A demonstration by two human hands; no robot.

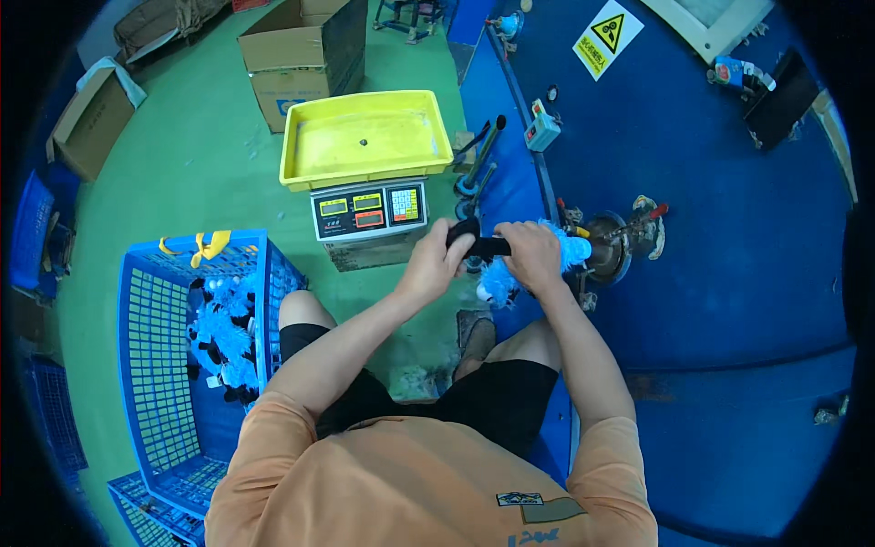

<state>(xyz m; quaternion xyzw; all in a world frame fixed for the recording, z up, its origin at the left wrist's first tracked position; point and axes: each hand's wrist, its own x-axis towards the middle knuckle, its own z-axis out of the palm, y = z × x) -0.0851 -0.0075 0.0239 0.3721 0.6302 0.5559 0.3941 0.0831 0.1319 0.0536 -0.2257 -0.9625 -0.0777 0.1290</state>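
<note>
Between my hands is a furry blue plush toy [497,281] with black parts. My left hand [436,260] is closed round a black end of it, perhaps a limb. My right hand [531,253] grips the toy where the black part meets the blue fur. Some blue fur shows past my right fingers, close against a round metal fitting [609,248] on the blue machine wall. Whether the fitting enters the toy is hidden. A small white round piece shows at the toy's lower side.
At my left stands a blue plastic basket [157,365] with several blue and black plush pieces. Ahead, a yellow tray [365,164] tops a digital scale [369,210]. Cardboard boxes [290,96] stand behind. A small switch box [541,128] and warning sign [609,38] are on the machine.
</note>
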